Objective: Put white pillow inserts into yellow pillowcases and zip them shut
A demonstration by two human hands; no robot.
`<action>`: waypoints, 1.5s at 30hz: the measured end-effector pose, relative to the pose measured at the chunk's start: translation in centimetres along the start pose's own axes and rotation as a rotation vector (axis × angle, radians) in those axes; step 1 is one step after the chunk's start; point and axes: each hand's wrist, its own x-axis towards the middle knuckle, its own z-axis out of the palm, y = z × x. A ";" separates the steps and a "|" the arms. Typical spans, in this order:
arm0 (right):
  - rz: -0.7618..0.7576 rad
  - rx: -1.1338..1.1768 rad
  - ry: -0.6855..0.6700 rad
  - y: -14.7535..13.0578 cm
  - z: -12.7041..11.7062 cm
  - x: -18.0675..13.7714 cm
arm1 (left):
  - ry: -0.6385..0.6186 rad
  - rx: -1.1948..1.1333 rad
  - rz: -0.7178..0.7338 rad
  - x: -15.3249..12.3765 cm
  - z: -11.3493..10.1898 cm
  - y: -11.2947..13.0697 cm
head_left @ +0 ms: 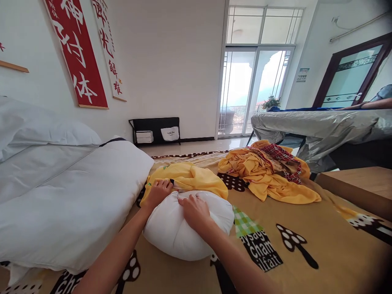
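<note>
A plump white pillow (180, 241) lies in front of me, its far end against a yellow pillowcase (199, 175). My left hand (159, 192) is closed on the near edge of the pillowcase, at the pillow's far left side. On top of the pillow, my right hand (195, 210) has its fingers curled into the white fabric, gathering it into creases. Part of the pillow's far end is hidden behind my hands and the yellow cloth. Both lie on a brown patterned bedsheet (260, 228).
A thick white quilt (79, 196) and another white pillow (43, 126) fill the left side. Crumpled yellow and plaid bedding (263, 167) lies at the far right of the bed. A wooden board (361, 183) borders the right. Beyond stands a table with a silver cover (321, 126), a person's arm on it.
</note>
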 end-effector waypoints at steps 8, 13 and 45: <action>0.025 -0.011 0.012 0.1 -0.4 0.0 | 0.121 -0.097 -0.094 -0.3 -2.7 -0.1; 0.030 -0.011 0.004 -1.0 -0.4 0.6 | 0.176 -0.244 -0.260 -1.2 -3.8 -0.4; -0.011 0.001 0.002 -0.2 -0.2 -0.8 | 0.056 -0.672 -0.029 -0.5 -5.9 1.3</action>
